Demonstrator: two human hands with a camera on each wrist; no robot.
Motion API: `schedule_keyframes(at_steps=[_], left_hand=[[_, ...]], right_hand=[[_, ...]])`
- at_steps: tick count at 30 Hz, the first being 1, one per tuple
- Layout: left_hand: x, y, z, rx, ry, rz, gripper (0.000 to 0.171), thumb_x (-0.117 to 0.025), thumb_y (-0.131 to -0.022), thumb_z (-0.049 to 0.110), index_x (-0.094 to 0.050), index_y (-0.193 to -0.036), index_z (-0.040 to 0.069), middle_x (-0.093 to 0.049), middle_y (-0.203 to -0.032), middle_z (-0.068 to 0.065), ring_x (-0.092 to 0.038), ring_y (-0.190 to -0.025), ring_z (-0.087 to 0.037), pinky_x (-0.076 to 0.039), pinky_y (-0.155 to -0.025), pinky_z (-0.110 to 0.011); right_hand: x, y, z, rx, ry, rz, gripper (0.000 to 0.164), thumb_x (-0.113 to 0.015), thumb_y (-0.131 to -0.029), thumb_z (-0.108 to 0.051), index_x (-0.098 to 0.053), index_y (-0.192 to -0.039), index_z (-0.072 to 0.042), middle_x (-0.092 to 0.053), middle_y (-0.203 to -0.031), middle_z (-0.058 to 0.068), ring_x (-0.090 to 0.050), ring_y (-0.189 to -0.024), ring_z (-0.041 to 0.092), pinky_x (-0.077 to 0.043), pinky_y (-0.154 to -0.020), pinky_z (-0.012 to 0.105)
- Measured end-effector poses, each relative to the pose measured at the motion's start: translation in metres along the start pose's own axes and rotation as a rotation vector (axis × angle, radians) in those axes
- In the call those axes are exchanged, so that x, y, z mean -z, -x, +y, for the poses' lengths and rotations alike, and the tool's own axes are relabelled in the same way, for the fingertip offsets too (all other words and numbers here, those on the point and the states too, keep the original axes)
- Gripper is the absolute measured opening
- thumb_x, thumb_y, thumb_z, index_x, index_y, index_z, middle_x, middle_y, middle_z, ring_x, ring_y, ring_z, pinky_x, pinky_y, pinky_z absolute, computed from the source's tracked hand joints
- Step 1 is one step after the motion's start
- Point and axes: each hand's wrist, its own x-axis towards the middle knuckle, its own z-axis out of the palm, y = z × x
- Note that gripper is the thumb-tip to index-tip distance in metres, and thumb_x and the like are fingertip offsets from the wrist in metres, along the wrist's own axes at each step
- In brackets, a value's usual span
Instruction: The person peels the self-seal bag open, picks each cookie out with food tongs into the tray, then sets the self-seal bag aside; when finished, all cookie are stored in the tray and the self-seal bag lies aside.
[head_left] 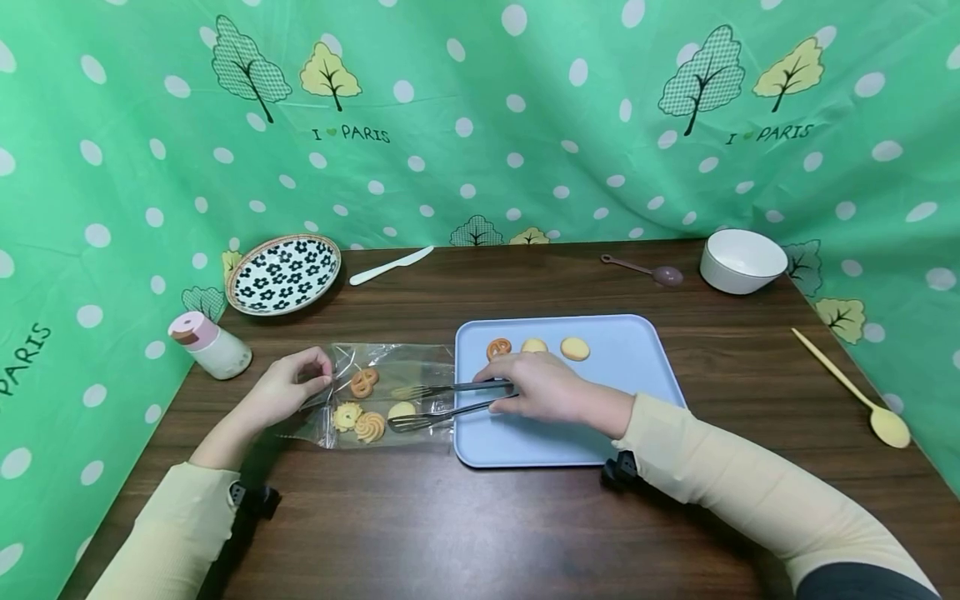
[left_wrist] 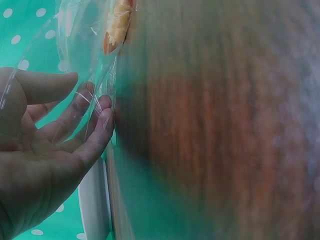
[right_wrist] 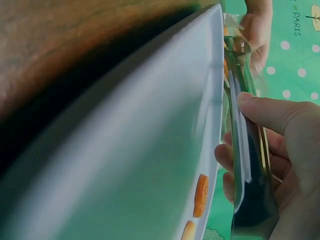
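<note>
A clear plastic bag (head_left: 427, 358) lies left of the tray, with a pretzel-shaped cookie (head_left: 364, 382), a flower-shaped cookie (head_left: 347, 416), a swirl cookie (head_left: 370, 427) and a round cookie (head_left: 401, 409) in it. At the bag's left end, my left hand (head_left: 288, 387) holds the film with curled fingers; a thumb gap shows in the left wrist view. My right hand (head_left: 543, 387) grips dark-handled tongs (head_left: 472, 408) over the tray. Their two arms are spread, tips among the cookies; one tip is beside the round cookie. Whether it is pinched is unclear.
On the blue tray (head_left: 615, 433) are a pretzel-shaped cookie (head_left: 498, 348) and two round cookies (head_left: 575, 348). Around stand a pink-lidded jar (head_left: 210, 346), flowered plate (head_left: 285, 275), white knife (head_left: 392, 266), brown spoon (head_left: 666, 276), white bowl (head_left: 742, 267) and yellow spoon (head_left: 888, 427).
</note>
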Motion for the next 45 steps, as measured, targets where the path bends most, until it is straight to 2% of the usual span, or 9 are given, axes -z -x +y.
schedule_keyframes(at_steps=[5, 7, 9, 14, 21, 30, 36, 41, 45], left_hand=[[0.0, 0.0, -0.001, 0.0, 0.008, -0.001, 0.009, -0.06, -0.09, 0.007, -0.056, -0.09, 0.015, -0.062, -0.091, -0.004, -0.056, -0.09, -0.022, -0.041, -0.083, -0.04], [-0.001, 0.0, 0.0, 0.002, 0.014, 0.001, 0.009, -0.06, -0.09, 0.006, -0.056, -0.089, 0.015, -0.061, -0.091, -0.004, -0.056, -0.09, -0.022, -0.041, -0.083, -0.04], [-0.001, 0.0, 0.001, -0.002, 0.014, -0.002, 0.009, -0.059, -0.09, 0.006, -0.056, -0.089, 0.014, -0.061, -0.092, -0.005, -0.056, -0.091, -0.022, -0.041, -0.083, -0.04], [-0.001, -0.002, 0.003, -0.003, 0.022, -0.004, 0.009, -0.059, -0.09, 0.005, -0.055, -0.088, 0.014, -0.061, -0.093, -0.005, -0.056, -0.094, -0.022, -0.042, -0.086, -0.041], [-0.002, -0.003, 0.003, -0.006, 0.015, -0.007, 0.009, -0.06, -0.09, 0.006, -0.056, -0.088, 0.014, -0.061, -0.094, -0.005, -0.056, -0.095, -0.022, -0.041, -0.086, -0.042], [-0.001, -0.004, 0.001, -0.019, 0.018, 0.001, 0.01, -0.06, -0.09, 0.005, -0.056, -0.088, 0.013, -0.061, -0.093, -0.005, -0.056, -0.093, -0.021, -0.042, -0.085, -0.04], [0.001, -0.003, 0.0, -0.015, 0.024, -0.006, 0.009, -0.059, -0.09, 0.005, -0.056, -0.088, 0.013, -0.061, -0.095, -0.006, -0.056, -0.095, -0.022, -0.041, -0.087, -0.042], [0.001, -0.002, 0.0, -0.002, 0.026, -0.015, 0.009, -0.059, -0.091, 0.006, -0.055, -0.088, 0.014, -0.061, -0.095, -0.006, -0.056, -0.095, -0.022, -0.04, -0.086, -0.041], [0.001, -0.002, 0.0, -0.001, 0.03, -0.014, 0.01, -0.059, -0.091, 0.005, -0.055, -0.088, 0.014, -0.061, -0.095, -0.006, -0.055, -0.094, -0.022, -0.04, -0.086, -0.041]], right_hand=[[0.006, 0.006, 0.002, -0.023, 0.006, 0.04, 0.039, -0.075, -0.081, -0.032, -0.066, -0.117, -0.021, -0.065, -0.116, -0.005, -0.062, -0.089, 0.01, -0.046, -0.067, 0.027], [0.01, 0.01, 0.004, -0.026, 0.007, 0.063, 0.039, -0.074, -0.081, -0.032, -0.065, -0.117, -0.02, -0.064, -0.119, -0.005, -0.062, -0.095, 0.011, -0.047, -0.072, 0.029], [0.016, 0.016, 0.007, -0.036, 0.0, 0.084, 0.04, -0.074, -0.081, -0.031, -0.065, -0.118, -0.021, -0.064, -0.117, -0.006, -0.062, -0.089, 0.011, -0.047, -0.071, 0.031], [0.031, 0.039, 0.015, -0.1, 0.01, 0.127, 0.041, -0.075, -0.08, -0.032, -0.065, -0.119, -0.024, -0.065, -0.113, -0.009, -0.058, -0.08, 0.008, -0.046, -0.069, 0.032], [0.049, 0.077, 0.024, -0.157, 0.032, 0.169, 0.04, -0.077, -0.078, -0.028, -0.066, -0.116, -0.021, -0.067, -0.11, -0.006, -0.057, -0.08, 0.008, -0.046, -0.068, 0.029], [0.045, 0.114, 0.039, -0.221, 0.077, 0.168, 0.039, -0.078, -0.077, -0.027, -0.067, -0.114, -0.022, -0.067, -0.103, -0.008, -0.053, -0.076, 0.008, -0.042, -0.063, 0.026], [0.039, 0.118, 0.045, -0.236, 0.066, 0.149, 0.039, -0.077, -0.078, -0.028, -0.066, -0.115, -0.022, -0.066, -0.103, -0.008, -0.054, -0.075, 0.009, -0.041, -0.062, 0.025], [0.041, 0.116, 0.043, -0.261, 0.084, 0.118, 0.045, -0.08, -0.075, -0.033, -0.065, -0.116, -0.021, -0.066, -0.102, -0.008, -0.054, -0.075, 0.009, -0.041, -0.061, 0.025], [0.043, 0.108, 0.04, -0.252, 0.073, 0.139, 0.046, -0.079, -0.075, -0.034, -0.066, -0.116, -0.02, -0.067, -0.103, -0.006, -0.055, -0.078, 0.01, -0.043, -0.064, 0.027]])
